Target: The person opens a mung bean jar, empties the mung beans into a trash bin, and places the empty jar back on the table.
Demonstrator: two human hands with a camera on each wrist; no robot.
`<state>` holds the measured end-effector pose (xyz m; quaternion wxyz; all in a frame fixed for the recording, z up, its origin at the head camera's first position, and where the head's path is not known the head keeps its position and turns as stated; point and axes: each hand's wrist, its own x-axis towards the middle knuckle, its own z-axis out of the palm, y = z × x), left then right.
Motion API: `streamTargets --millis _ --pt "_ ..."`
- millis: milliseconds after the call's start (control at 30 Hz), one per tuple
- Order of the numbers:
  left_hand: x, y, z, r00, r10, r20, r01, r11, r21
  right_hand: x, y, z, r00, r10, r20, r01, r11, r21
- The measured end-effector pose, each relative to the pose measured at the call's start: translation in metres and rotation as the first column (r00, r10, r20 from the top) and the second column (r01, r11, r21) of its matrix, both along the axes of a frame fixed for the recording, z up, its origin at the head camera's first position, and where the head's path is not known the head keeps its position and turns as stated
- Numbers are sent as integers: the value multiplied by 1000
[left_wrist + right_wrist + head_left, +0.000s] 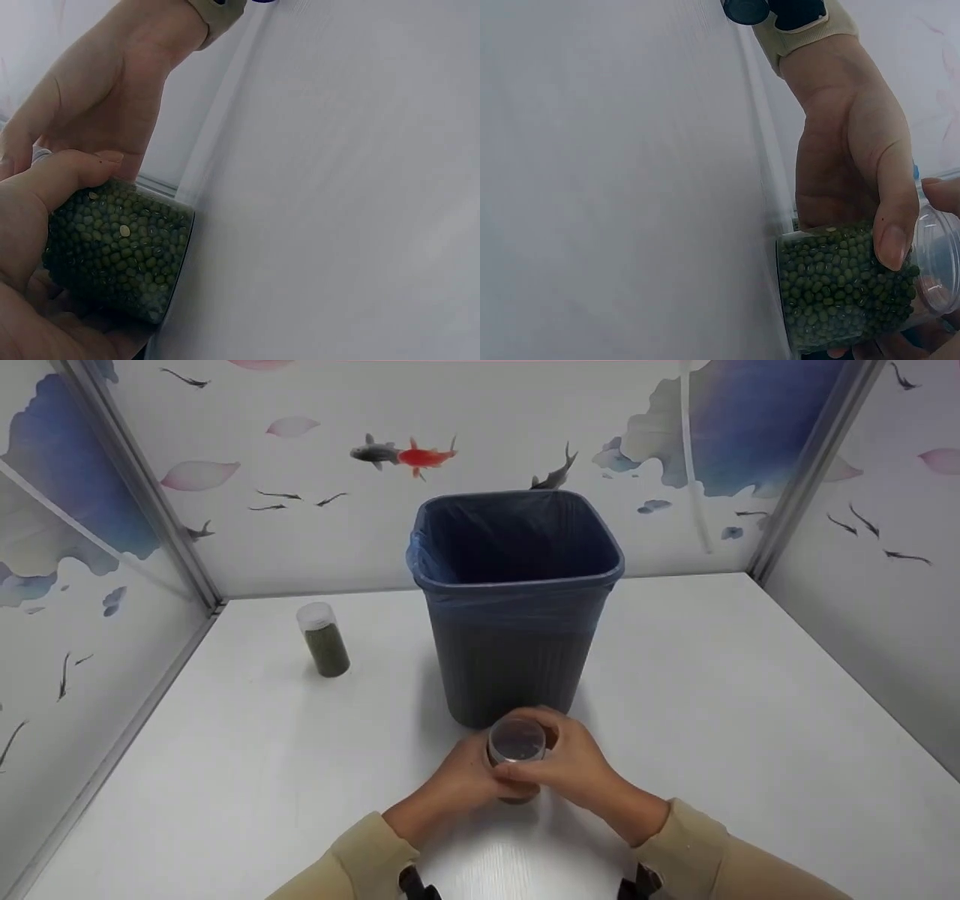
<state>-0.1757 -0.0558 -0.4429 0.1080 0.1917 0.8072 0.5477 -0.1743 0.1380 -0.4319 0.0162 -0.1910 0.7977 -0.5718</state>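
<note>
A clear plastic jar (517, 741) of green mung beans stands between both hands, close in front of the bin. My left hand (466, 771) wraps around the jar's body, its thumb lying along the side in the right wrist view. Higher up, my right hand (574, 759) holds the clear lid (937, 259) at the rim, thumb on the near side and fingers on the far side. Mung beans (124, 244) fill the lower part of the jar in the left wrist view. Some of the right hand's fingers are hidden.
A dark bin (517, 652) with a blue liner stands just beyond the hands. To its left, a second clear jar (326, 649) with green contents and a whitish lid is upright on the white table (262, 780). Printed panels (300, 532) enclose the back and sides.
</note>
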Motion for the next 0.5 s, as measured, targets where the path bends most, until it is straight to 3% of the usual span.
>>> streamTargets --millis 333,500 --pt "-3 -2 -2 999 -37 -12 37 999 3 -5 2 -2 998 64 -7 -64 998 -14" --pt "-3 -3 -1 998 -63 -16 63 998 8 -11 7 -3 988 142 65 -139 989 -50"
